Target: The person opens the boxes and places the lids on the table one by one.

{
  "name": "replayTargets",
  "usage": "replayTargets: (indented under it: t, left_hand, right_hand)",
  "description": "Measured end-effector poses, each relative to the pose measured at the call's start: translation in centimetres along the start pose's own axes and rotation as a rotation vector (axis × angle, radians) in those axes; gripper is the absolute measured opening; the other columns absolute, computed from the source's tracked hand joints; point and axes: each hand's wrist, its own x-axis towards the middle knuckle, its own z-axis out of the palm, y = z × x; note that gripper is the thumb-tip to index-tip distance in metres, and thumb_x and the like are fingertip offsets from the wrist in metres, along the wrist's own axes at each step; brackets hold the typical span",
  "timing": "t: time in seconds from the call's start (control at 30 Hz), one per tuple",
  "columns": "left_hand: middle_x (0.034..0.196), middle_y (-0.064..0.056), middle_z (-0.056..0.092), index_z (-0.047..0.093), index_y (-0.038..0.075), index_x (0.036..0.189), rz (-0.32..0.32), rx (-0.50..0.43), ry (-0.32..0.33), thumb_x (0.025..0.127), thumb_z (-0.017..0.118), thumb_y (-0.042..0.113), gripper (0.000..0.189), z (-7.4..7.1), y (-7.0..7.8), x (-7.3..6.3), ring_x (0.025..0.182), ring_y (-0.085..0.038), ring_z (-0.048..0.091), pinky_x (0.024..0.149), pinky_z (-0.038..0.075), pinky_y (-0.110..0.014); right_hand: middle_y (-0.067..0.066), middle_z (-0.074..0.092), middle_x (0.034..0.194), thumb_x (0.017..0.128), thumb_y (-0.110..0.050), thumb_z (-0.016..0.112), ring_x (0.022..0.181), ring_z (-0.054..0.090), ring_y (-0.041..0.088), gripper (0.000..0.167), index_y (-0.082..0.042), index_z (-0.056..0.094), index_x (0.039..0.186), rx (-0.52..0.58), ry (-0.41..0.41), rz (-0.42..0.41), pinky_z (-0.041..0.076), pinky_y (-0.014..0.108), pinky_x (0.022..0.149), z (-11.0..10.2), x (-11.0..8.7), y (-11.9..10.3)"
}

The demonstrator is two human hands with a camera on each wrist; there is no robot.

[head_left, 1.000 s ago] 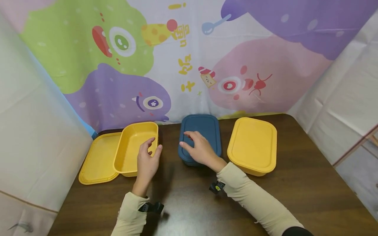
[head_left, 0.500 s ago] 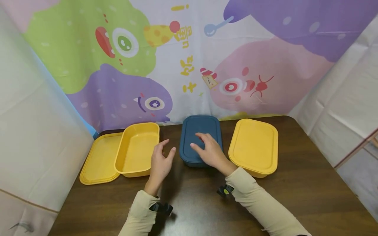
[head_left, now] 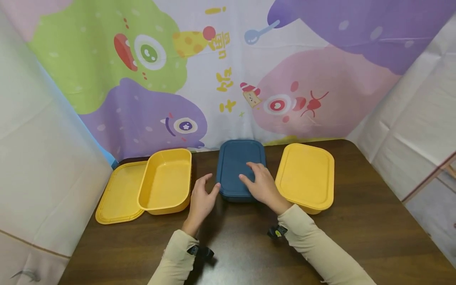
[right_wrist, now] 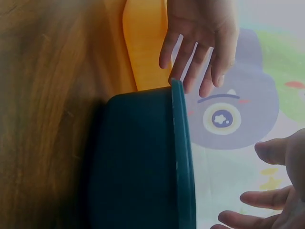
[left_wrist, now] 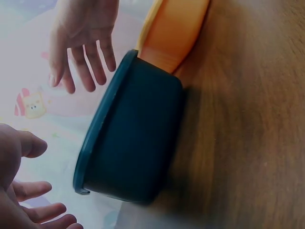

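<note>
A dark blue food container [head_left: 236, 166] with its lid on stands at the middle back of the table. My left hand [head_left: 203, 202] hovers off its near left corner, fingers loosely bent, holding nothing. Over the right part of the blue lid is my right hand [head_left: 263, 186], thumb and fingers spread and nothing between them. In the left wrist view, the right hand [left_wrist: 86, 38] appears apart from the blue container [left_wrist: 128, 133]. The right wrist view shows the left hand [right_wrist: 200, 43] beyond the blue container's rim [right_wrist: 183, 157]; contact there cannot be told.
An uncovered yellow container [head_left: 165, 178] stands to the left, showing a bare inside. Its left side overlaps a flat yellow lid [head_left: 119, 194] on the table. A yellow lidded container [head_left: 306, 174] stands right of the blue one. A cartoon-printed cloth [head_left: 228, 79] hangs behind the table.
Both hands have shifted right. My left hand has left the front of the uncovered yellow container for the blue one's side. My right hand has slid across above the blue lid.
</note>
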Motion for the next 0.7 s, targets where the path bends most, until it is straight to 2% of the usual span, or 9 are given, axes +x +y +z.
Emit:
replayTargets:
  t: [0.13, 0.37, 0.57, 0.7]
  left_hand:
    - [0.135, -0.022, 0.054, 0.054, 0.002, 0.132, -0.017, 0.004, -0.019, 0.091, 0.066, 0.024, 0.048, 0.6, -0.4, 0.0, 0.125, -0.038, 0.052, 0.105, 0.041, -0.053]
    - [0.138, -0.022, 0.051, 0.048, 0.002, 0.139, -0.065, 0.041, -0.057, 0.089, 0.067, 0.028, 0.059, 1.5, -1.3, -0.2, 0.123, -0.038, 0.053, 0.102, 0.043, -0.053]
    - [0.135, -0.024, 0.052, 0.043, -0.001, 0.142, -0.099, 0.043, -0.075, 0.089, 0.067, 0.030, 0.066, 1.9, -1.5, -0.3, 0.122, -0.039, 0.053, 0.100, 0.043, -0.056]
    - [0.136, -0.024, 0.052, 0.041, -0.001, 0.144, -0.111, 0.026, -0.096, 0.090, 0.066, 0.031, 0.068, 2.2, -1.7, -0.4, 0.124, -0.039, 0.052, 0.103, 0.041, -0.055]
  right_hand:
    - [0.023, 0.049, 0.139, 0.096, -0.035, 0.059, 0.128, 0.046, 0.039, 0.057, -0.002, 0.048, 0.141, -0.012, 0.018, 0.032, 0.040, 0.054, 0.106, -0.2, -0.2, 0.4]
    - [0.025, 0.039, 0.145, 0.095, -0.033, 0.061, 0.132, 0.040, 0.040, 0.065, -0.002, 0.037, 0.147, -0.013, 0.022, 0.113, 0.037, 0.055, 0.107, 0.2, -0.8, 1.3]
    - [0.027, 0.031, 0.148, 0.095, -0.032, 0.061, 0.134, 0.037, 0.041, 0.071, -0.001, 0.028, 0.150, -0.012, 0.050, 0.127, 0.035, 0.056, 0.109, 0.9, -1.4, 2.1]
    - [0.029, 0.026, 0.150, 0.095, -0.031, 0.062, 0.137, 0.035, 0.043, 0.077, 0.002, 0.022, 0.152, 0.010, 0.080, 0.140, 0.034, 0.057, 0.110, 1.4, -1.9, 2.5]
